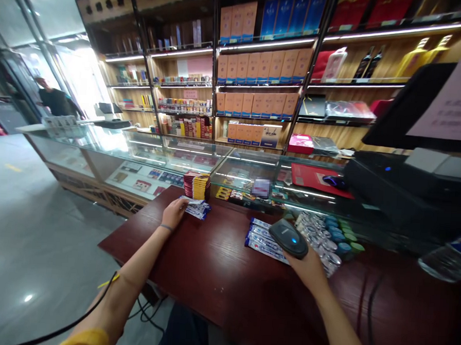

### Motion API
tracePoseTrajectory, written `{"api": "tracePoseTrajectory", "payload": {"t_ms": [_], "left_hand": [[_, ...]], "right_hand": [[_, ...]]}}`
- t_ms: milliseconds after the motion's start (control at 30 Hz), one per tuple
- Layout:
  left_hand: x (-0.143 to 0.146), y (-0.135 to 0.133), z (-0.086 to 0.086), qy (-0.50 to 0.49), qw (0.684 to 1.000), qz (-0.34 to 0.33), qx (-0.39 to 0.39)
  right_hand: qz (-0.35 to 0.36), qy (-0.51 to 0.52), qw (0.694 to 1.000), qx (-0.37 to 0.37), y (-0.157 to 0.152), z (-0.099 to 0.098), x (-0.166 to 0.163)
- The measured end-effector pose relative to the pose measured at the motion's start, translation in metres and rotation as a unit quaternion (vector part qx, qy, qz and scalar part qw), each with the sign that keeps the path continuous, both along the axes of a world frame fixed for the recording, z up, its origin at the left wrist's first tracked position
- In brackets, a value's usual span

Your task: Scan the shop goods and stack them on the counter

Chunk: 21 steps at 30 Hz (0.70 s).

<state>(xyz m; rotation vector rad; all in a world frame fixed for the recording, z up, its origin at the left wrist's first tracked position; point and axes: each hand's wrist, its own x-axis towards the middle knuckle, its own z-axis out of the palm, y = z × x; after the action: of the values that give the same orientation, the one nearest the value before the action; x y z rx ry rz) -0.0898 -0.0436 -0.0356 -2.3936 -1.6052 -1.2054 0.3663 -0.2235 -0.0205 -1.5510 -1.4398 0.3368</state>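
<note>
Shop counter: dark red wooden tabletop (210, 259) in front, glass display case (185, 149) beyond, lit wall shelves (258, 86) full of boxed goods at the back.

Right hand (309, 261): fingers wrapped round the handle end of a dark handheld scanner (289, 240), blue light on top. Grip at the back end, presumably so the head stays free. Scanner is above the right edge of a row of blue-and-white packets (263, 236); contact between them, can't tell.

Left hand (173, 214): fingertips at the near-left end of a smaller blue-and-white bunch (199, 209), well apart from the row. Pinching or just resting, can't tell. Arm reaches out to the table's far edge because the bunch lies there.

Further out: the row is laid flat, packets side by side, probably to keep each one visible. Red-and-yellow stack (197, 186) stands just behind the small bunch, piled upright, likely to save room. Silver-topped containers (316, 236) with blue and green ones (341, 235) sit in lines right of the row, seemingly grouped by kind. Monitor (419, 108) at far right, angled. Another person (54, 99) stands far left, behind the case.
</note>
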Motion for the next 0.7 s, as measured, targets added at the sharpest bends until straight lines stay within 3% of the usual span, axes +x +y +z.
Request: {"api": "tracePoseTrajectory", "payload": {"t_ms": [133,433,700], "left_hand": [[-0.004,0.012,-0.007,0.048,0.999,-0.004,-0.009],[-0.01,0.036,-0.027,0.041,0.998,-0.038,-0.018],[-0.009,0.033,-0.026,0.047,0.998,-0.03,-0.01]], "right_hand": [[-0.007,0.005,1.0,-0.005,0.0,-0.002,0.001],[-0.017,-0.009,1.0,-0.009,0.0,-0.004,0.002],[-0.016,-0.007,1.0,0.02,0.002,-0.003,0.003]]}}
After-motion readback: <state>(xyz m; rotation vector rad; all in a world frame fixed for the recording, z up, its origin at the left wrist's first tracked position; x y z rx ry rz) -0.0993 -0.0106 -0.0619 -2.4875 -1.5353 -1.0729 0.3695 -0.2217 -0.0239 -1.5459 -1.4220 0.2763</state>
